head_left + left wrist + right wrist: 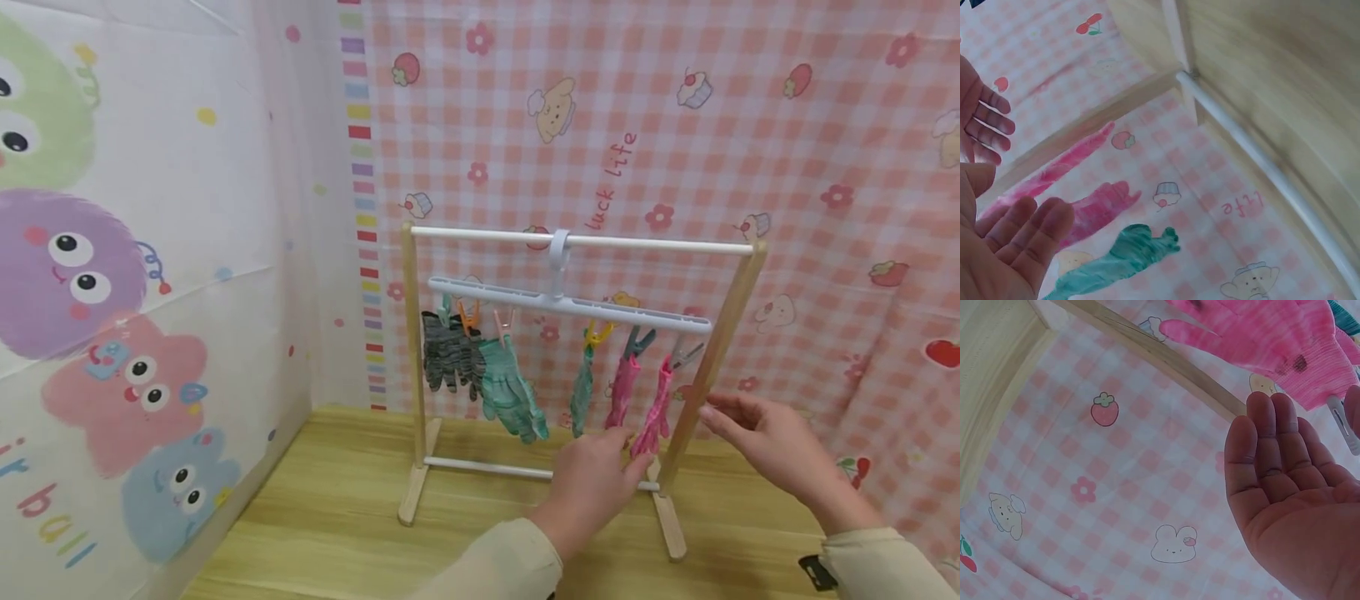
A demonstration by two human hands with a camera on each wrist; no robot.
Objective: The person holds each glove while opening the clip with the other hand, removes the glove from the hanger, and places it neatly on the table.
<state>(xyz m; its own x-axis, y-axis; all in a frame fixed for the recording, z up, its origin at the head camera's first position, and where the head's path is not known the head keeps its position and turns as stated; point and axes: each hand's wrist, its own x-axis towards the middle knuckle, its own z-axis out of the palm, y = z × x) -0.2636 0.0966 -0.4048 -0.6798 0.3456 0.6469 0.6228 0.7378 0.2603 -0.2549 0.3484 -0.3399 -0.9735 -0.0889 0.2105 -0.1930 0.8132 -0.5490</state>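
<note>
Pink gloves (657, 408) hang by their cuffs at the right end of a white clip hanger (495, 293), beside a narrow-looking teal glove (581, 392). My left hand (596, 479) is just below and in front of the pink gloves; in the left wrist view its fingers (1041, 228) are extended and overlap one of them. By the right post (708, 367) of the rack is my right hand (772, 446), fingers relaxed and holding nothing. The right wrist view shows its palm near a pink glove (1279, 347) and a grey peg (1342, 422).
A wooden rack with a white top rail (660, 244) and a lower bar (487, 468) stands on the wood-grain table (315, 517). A grey-black glove (447, 350) and another teal glove (512, 387) hang at the hanger's left. Printed curtains enclose the back and left.
</note>
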